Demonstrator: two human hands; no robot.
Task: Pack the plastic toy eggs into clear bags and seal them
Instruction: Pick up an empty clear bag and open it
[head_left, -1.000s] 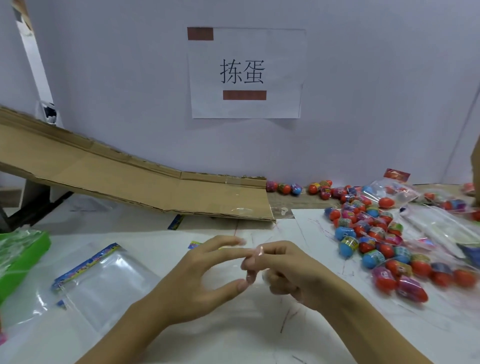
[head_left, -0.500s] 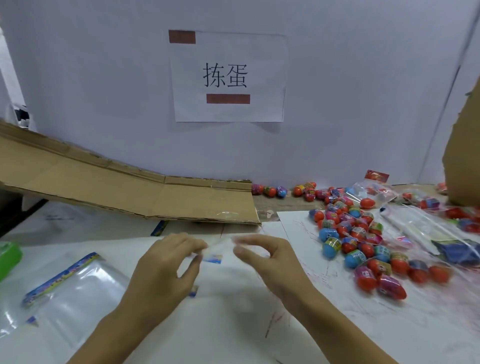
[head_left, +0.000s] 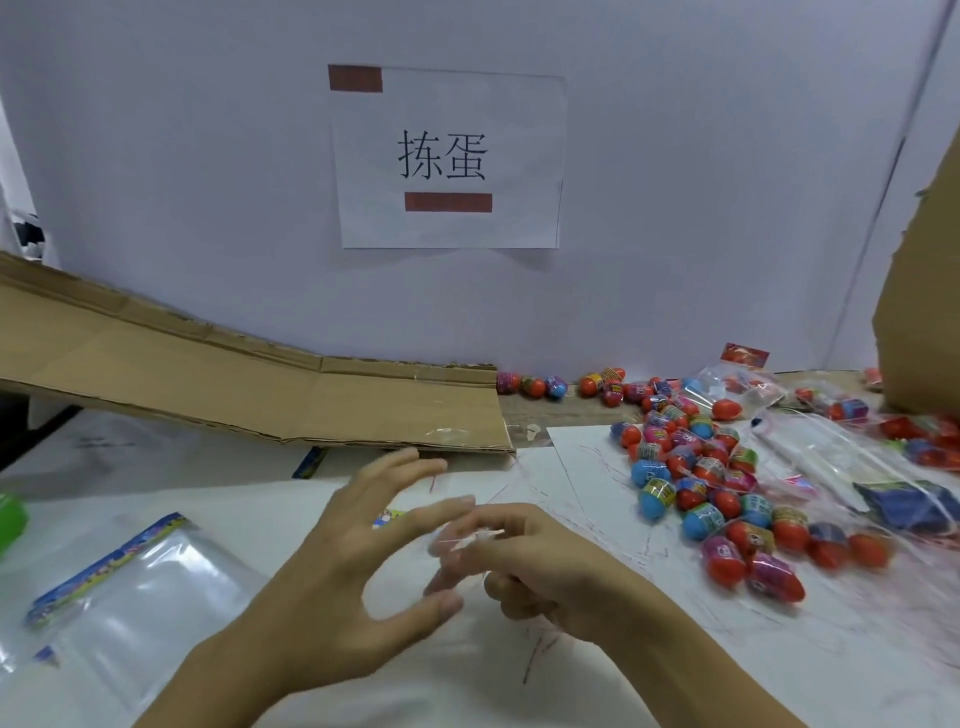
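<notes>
A heap of coloured plastic toy eggs (head_left: 701, 483) lies on the white table at the right, some in clear wrap. Empty clear bags with blue printed headers (head_left: 140, 582) lie flat at the lower left. My left hand (head_left: 348, 577) hovers at centre with fingers spread and the thumb apart, its index fingertip reaching my right hand (head_left: 550, 577). The right hand's fingers are curled and pinch a thin, blurred sliver of clear plastic (head_left: 475, 538). A coloured bag header (head_left: 388, 517) peeks out behind my left fingers.
A cardboard ramp (head_left: 260, 395) slopes down from the left along the back wall. A brown cardboard box (head_left: 924, 312) stands at the right edge. More clear bags (head_left: 831, 457) and a partly filled bag (head_left: 737, 387) lie behind the eggs. Something green (head_left: 8, 525) sits at the far left.
Half a second ago both hands held a clear bag stretched between them. Now they have come together, the left fingers have spread, and the view has shifted slightly.
</notes>
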